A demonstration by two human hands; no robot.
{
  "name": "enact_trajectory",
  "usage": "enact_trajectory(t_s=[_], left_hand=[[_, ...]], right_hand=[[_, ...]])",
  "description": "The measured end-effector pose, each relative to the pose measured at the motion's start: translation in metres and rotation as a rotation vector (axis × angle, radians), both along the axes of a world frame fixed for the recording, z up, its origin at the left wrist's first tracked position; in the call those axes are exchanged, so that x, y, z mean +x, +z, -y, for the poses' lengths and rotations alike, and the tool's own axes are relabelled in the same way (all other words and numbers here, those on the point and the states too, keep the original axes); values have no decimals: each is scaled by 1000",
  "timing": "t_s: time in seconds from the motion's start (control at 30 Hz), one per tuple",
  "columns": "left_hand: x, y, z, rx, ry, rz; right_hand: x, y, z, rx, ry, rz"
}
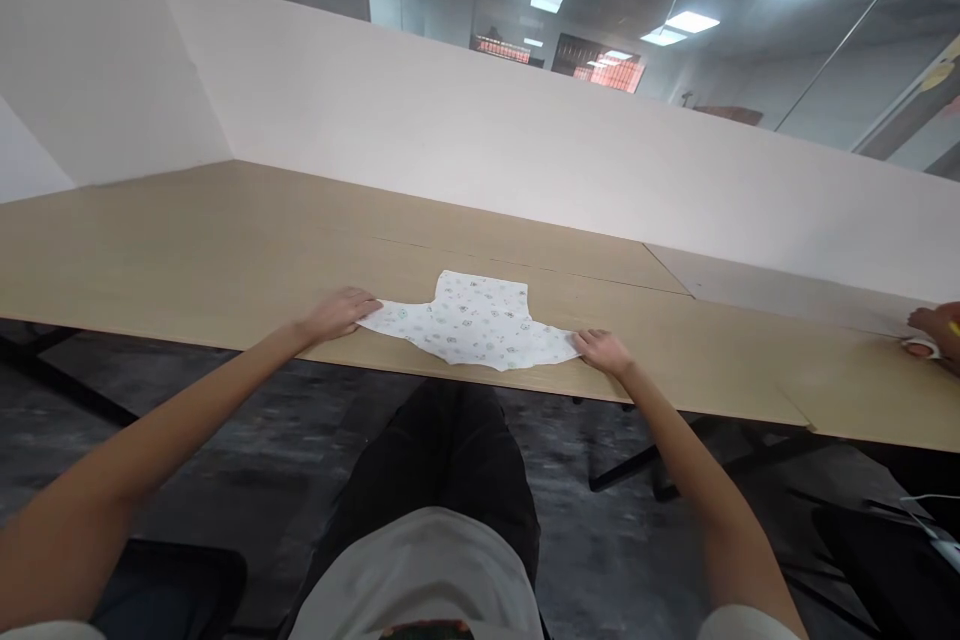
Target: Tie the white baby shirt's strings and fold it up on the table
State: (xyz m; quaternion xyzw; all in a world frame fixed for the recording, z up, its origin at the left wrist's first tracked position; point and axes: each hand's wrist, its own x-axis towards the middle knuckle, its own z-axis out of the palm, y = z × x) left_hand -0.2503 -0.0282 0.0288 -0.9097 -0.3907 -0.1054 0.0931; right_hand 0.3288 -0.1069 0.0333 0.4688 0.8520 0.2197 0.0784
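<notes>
A small white cloth garment (pixel 484 322) with a fine printed pattern lies spread on the wooden table (pixel 300 240), near its front edge. Its wide block points away from me, and two narrower parts stretch out to the sides. My left hand (pixel 341 314) is closed on the tip of the left part, fingers pressed together. At the tip of the right part, my right hand (pixel 602 351) is closed on the cloth in the same way. The garment looks flat between both hands.
At the far right edge, another person's hand (pixel 941 328) is beside a roll of tape (pixel 921 348). A white wall (pixel 450 140) with a window above it stands behind the table. Dark chairs (pixel 169 585) are below at left and right.
</notes>
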Motion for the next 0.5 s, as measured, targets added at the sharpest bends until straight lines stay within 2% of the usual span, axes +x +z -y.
enact_trajectory(t_s=[0.13, 0.23, 0.3, 0.4, 0.5], left_hand=[[-22, -2, -8, -76, 270, 88], [-30, -4, -11, -106, 431, 168], [-26, -5, -12, -129, 510, 245], [-8, -8, -14, -200, 573, 346], [14, -11, -16, -224, 571, 380]], right_hand=[[14, 4, 6, 18, -200, -72], [23, -1, 5, 71, -395, -315], [27, -9, 1, 109, -497, -624], [25, -23, -8, 120, -571, -1194], [17, -31, -16, 156, -552, -1673]])
